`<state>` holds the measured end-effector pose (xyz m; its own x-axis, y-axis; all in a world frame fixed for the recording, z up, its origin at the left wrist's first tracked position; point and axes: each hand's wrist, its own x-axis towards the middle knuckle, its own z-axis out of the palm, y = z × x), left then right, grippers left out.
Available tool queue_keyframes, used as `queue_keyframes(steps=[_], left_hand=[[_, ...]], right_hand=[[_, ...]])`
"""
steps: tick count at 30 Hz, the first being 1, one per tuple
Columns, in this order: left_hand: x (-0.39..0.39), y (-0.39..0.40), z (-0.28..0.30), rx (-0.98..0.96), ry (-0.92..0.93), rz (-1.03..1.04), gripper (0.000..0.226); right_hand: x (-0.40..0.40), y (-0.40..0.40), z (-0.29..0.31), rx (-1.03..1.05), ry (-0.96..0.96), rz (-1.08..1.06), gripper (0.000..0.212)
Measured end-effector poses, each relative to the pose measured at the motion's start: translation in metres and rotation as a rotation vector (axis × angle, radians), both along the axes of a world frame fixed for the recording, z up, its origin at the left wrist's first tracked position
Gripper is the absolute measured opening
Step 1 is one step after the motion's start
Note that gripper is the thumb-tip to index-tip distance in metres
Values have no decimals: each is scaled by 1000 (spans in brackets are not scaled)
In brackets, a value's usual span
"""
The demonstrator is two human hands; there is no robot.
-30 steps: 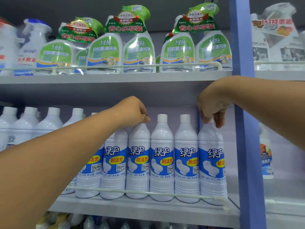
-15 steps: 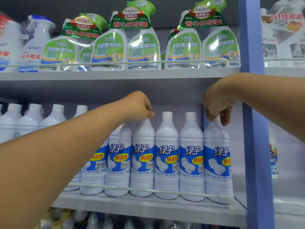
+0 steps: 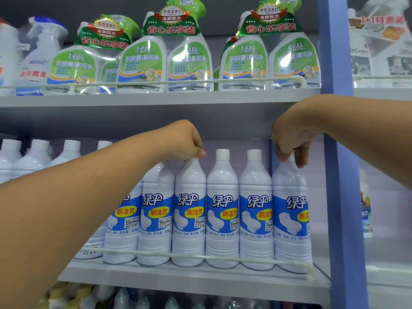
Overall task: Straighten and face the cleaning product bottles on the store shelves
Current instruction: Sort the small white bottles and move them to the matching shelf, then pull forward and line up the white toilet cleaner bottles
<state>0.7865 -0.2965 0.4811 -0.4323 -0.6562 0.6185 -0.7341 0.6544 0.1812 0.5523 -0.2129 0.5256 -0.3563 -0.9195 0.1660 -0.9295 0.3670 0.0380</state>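
Observation:
Several white toilet-cleaner bottles with blue labels stand in a row on the middle shelf point(image 3: 200, 278) behind a white rail point(image 3: 200, 256). My left hand point(image 3: 182, 141) grips the cap of one bottle point(image 3: 189, 219) left of the row's middle; the cap is hidden under the fingers. My right hand point(image 3: 292, 139) pinches the cap of the rightmost bottle point(image 3: 291, 219), beside the blue upright. Two bottles point(image 3: 222, 219) stand between them, caps free. All the front labels face outward; the rightmost is turned slightly to the right.
The upper shelf point(image 3: 156, 98) holds green-labelled spray bottle twin packs point(image 3: 165, 61) behind a rail. A blue upright post point(image 3: 341, 175) bounds the bay on the right. More white bottles point(image 3: 40, 157) stand at the left. Bottle tops show on the shelf below.
Both hands keep their hold on the same two caps. The view has shifted slightly, so the shelves sit a little higher and to the right in the picture.

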Motion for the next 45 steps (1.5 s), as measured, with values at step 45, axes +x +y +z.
queue_keyframes(steps=[45], left_hand=[[-233, 275, -416, 770, 1075, -293, 54]], right_hand=[[-202, 304, -436, -714, -1247, 180, 40]])
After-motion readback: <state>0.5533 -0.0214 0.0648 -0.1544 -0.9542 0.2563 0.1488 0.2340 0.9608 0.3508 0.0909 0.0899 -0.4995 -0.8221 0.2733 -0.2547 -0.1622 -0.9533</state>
